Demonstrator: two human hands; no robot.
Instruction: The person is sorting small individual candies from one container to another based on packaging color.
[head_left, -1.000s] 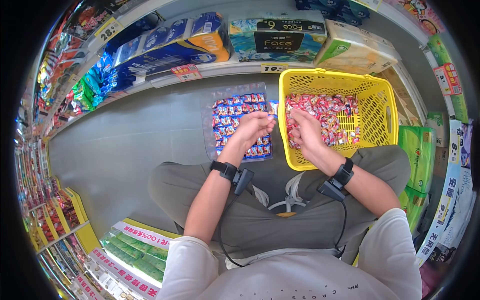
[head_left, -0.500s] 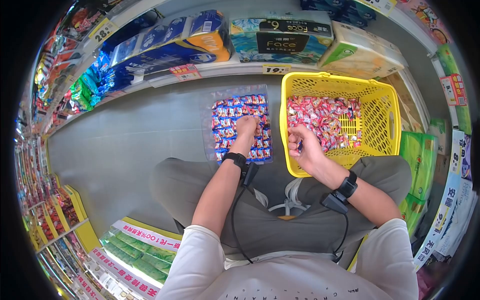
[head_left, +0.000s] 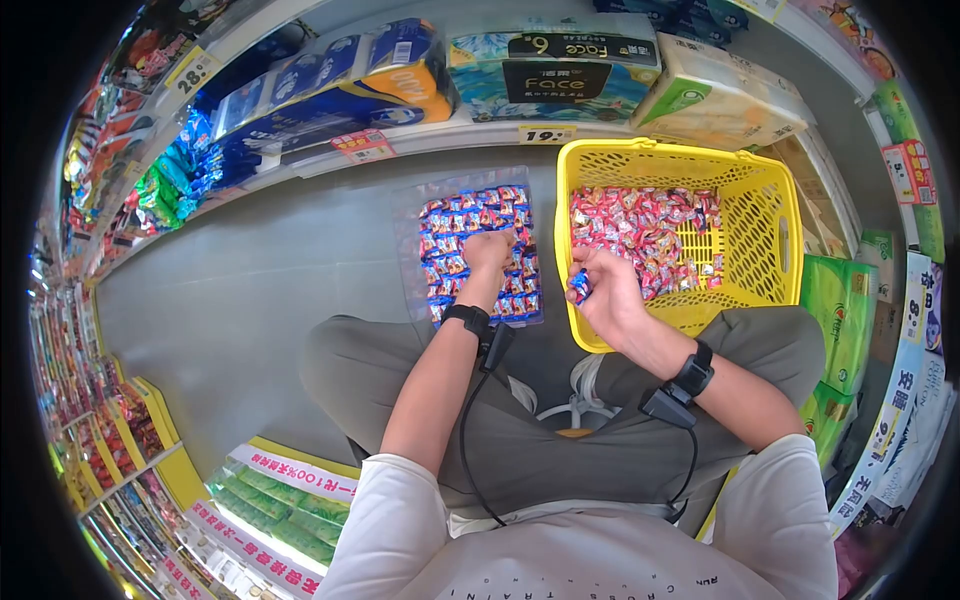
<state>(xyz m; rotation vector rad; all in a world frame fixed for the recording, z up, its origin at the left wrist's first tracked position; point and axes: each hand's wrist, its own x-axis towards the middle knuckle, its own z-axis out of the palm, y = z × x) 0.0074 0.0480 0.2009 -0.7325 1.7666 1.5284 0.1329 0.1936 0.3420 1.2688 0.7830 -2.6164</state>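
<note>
A clear plastic tray (head_left: pixel 408 205) on the floor holds rows of blue-and-red wrapped candies (head_left: pixel 450 270). Over those rows is my left hand (head_left: pixel 487 252), its fingers curled down and pressed together at the candies; what they pinch is hidden. My right hand (head_left: pixel 612 295) is closed on a blue wrapped candy (head_left: pixel 580 286), which shows at the fingertips by the near-left rim of the yellow basket (head_left: pixel 566 220). Inside the basket lie many pink-and-red wrapped candies (head_left: pixel 630 225), heaped mostly toward its left side.
Tissue packs (head_left: pixel 555 75) fill the shelf beyond the tray and basket. Green packs (head_left: pixel 838 320) stand at the right. My bent legs (head_left: pixel 370 370) frame the near side. Dark wrist straps with cabled devices (head_left: pixel 670 408) are on both forearms. Snack shelves (head_left: pixel 120 410) line the left.
The right hand has turned slightly, bringing the blue candy at its fingertips into clearer view. My left hand stays at the tray with a slight shift. The whole view has moved slightly.
</note>
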